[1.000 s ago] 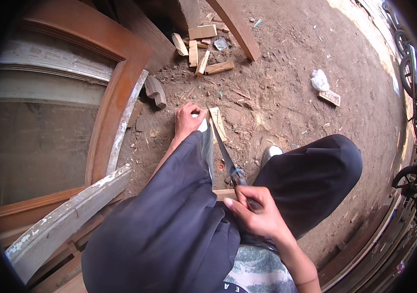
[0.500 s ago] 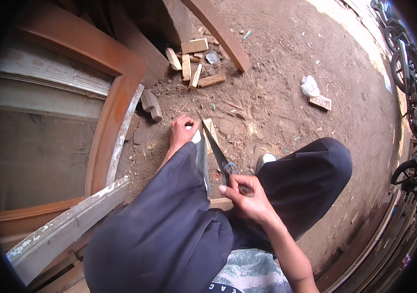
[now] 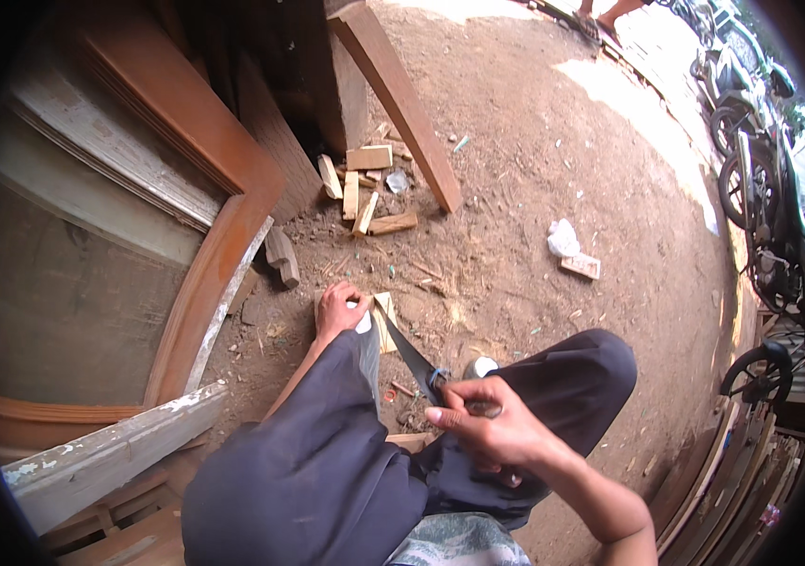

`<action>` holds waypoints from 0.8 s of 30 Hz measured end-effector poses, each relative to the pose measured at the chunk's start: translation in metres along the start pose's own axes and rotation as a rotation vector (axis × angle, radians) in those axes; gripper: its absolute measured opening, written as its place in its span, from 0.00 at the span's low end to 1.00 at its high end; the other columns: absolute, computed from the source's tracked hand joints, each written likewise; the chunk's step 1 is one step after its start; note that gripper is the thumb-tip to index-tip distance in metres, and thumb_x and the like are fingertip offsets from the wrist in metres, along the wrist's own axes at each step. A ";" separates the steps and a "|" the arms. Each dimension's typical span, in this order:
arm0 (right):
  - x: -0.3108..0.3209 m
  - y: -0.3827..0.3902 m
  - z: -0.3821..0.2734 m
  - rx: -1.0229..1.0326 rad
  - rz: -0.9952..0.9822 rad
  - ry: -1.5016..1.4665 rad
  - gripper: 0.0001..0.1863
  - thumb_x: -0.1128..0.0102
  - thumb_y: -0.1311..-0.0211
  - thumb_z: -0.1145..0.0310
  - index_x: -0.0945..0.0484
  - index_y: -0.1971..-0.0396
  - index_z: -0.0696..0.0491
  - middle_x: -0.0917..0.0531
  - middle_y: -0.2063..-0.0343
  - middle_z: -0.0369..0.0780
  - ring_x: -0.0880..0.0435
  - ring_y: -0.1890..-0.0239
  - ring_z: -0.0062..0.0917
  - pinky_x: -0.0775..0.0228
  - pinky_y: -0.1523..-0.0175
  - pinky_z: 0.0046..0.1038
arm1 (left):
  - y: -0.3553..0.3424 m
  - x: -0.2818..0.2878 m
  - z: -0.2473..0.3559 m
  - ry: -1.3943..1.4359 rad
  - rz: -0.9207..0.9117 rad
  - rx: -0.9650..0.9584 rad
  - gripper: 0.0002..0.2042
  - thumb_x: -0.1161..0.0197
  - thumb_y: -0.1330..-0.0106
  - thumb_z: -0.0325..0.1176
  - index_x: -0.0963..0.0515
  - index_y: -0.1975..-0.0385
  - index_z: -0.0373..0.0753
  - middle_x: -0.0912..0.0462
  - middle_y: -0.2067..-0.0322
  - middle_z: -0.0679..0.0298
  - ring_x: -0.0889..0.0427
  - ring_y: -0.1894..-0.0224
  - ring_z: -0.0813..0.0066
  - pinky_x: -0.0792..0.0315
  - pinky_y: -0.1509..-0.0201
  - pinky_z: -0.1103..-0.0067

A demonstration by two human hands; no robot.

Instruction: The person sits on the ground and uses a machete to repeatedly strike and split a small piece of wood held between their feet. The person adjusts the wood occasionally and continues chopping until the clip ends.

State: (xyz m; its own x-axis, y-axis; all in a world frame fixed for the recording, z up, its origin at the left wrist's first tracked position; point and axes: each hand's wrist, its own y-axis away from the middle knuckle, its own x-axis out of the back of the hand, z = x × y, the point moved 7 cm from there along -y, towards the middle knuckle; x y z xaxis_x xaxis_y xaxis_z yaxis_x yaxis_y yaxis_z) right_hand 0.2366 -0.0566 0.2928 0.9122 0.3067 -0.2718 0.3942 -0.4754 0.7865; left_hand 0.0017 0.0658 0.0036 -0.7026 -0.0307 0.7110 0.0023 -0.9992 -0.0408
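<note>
My left hand [image 3: 340,309] is closed on a pale piece of wood [image 3: 385,338] on the dirt, beside a white shoe [image 3: 361,323] under my dark-clad left leg. My right hand [image 3: 492,424] grips the dark handle of a hand saw [image 3: 407,344]. The blade slants forward from my right hand, its tip beside my left fingertips at the wood. Exactly where the teeth touch is too small to tell. My other shoe [image 3: 480,366] rests right of the saw.
Wooden window frames [image 3: 223,245] and a white-flaked beam [image 3: 115,448] lie left. Wood offcuts [image 3: 369,156] lie ahead by a leaning plank [image 3: 402,123]. A white plastic bag [image 3: 563,238] lies right, with motorbikes [image 3: 746,184] and stacked boards [image 3: 713,481] beyond. Another person's feet [image 3: 593,24] show far ahead.
The view has tilted up, revealing more yard and another person's feet at the top. The saw and both my hands keep much the same place relative to the wood.
</note>
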 end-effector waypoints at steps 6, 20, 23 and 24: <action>-0.003 -0.002 0.048 0.206 0.140 -0.073 0.23 0.35 0.26 0.64 0.40 0.78 0.47 0.36 0.89 0.27 0.41 0.91 0.10 0.55 0.87 0.22 | -0.005 -0.011 0.011 0.031 -0.017 -0.021 0.07 0.32 0.43 0.33 0.16 0.77 0.36 0.15 0.70 0.58 0.16 0.61 0.56 0.23 0.51 0.66; -0.002 -0.057 0.080 0.220 0.170 -0.054 0.25 0.34 0.28 0.61 0.39 0.81 0.49 0.35 0.86 0.26 0.38 0.82 0.10 0.46 0.78 0.21 | -0.001 -0.006 0.005 -0.022 -0.027 0.012 0.08 0.30 0.43 0.34 0.16 0.77 0.37 0.17 0.71 0.57 0.17 0.63 0.55 0.23 0.55 0.65; -0.022 -0.016 0.082 0.375 0.140 -0.033 0.26 0.32 0.29 0.60 0.39 0.81 0.49 0.35 0.86 0.26 0.37 0.81 0.09 0.46 0.77 0.19 | 0.000 -0.003 0.006 0.008 -0.023 0.030 0.07 0.29 0.44 0.34 0.16 0.77 0.37 0.17 0.72 0.57 0.16 0.63 0.56 0.23 0.55 0.66; -0.021 0.000 0.084 0.229 0.101 -0.095 0.26 0.32 0.30 0.60 0.39 0.81 0.49 0.35 0.86 0.26 0.37 0.81 0.09 0.45 0.77 0.19 | -0.002 -0.002 0.010 0.019 -0.031 0.045 0.07 0.29 0.44 0.34 0.16 0.77 0.37 0.17 0.72 0.57 0.16 0.63 0.56 0.23 0.55 0.66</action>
State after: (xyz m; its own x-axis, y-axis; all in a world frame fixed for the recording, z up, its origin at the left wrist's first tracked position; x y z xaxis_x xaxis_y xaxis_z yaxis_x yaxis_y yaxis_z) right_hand 0.2272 -0.1319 0.2520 0.9503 0.1749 -0.2574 0.3059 -0.6775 0.6689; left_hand 0.0102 0.0675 0.0093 -0.7158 0.0006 0.6983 0.0117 -0.9998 0.0128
